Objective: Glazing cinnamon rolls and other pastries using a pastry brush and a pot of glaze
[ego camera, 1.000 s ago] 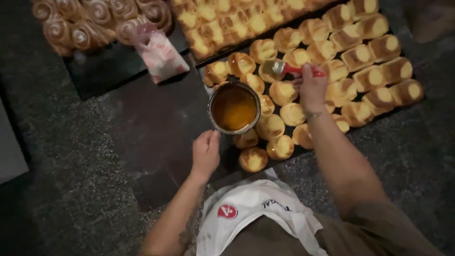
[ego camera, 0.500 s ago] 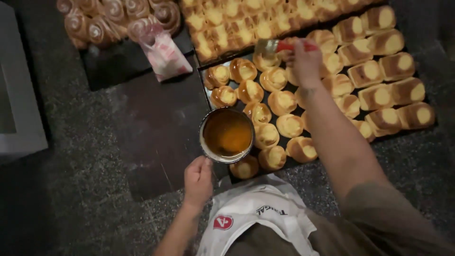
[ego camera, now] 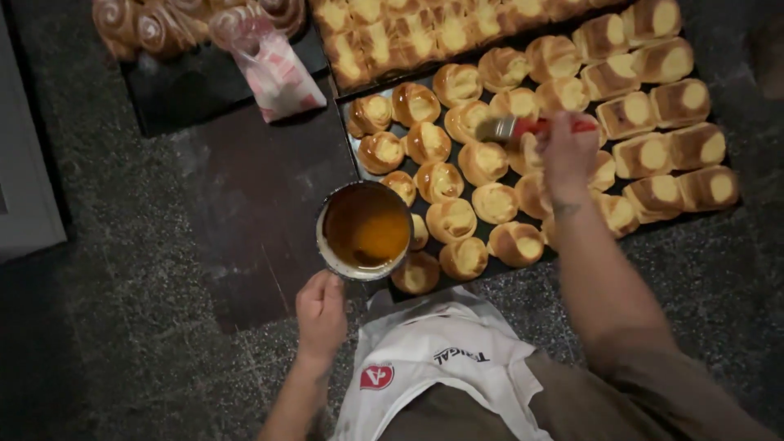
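My left hand (ego camera: 320, 314) grips the handle of a small metal pot (ego camera: 364, 230) filled with amber glaze, held over the near left corner of a dark baking tray (ego camera: 353, 155). My right hand (ego camera: 569, 153) holds a red-handled pastry brush (ego camera: 523, 128) whose bristles rest on a round bun (ego camera: 469, 120) in the middle of the tray. The round buns on the tray's left part look shiny. Rectangular buns (ego camera: 663, 153) with pale tops fill the right part.
A second tray of square pull-apart buns (ego camera: 408, 33) lies behind. Swirled rolls (ego camera: 163, 24) sit on a black board (ego camera: 196, 86) at the far left, with a pink and white plastic bag (ego camera: 273, 65) beside them. A pale box edge (ego camera: 24, 163) stands at the left. I wear a white apron (ego camera: 441, 359).
My right hand has carried the brush from the tray's far row toward its middle. The pot has stayed at the tray's near left corner. The view has shifted slightly.
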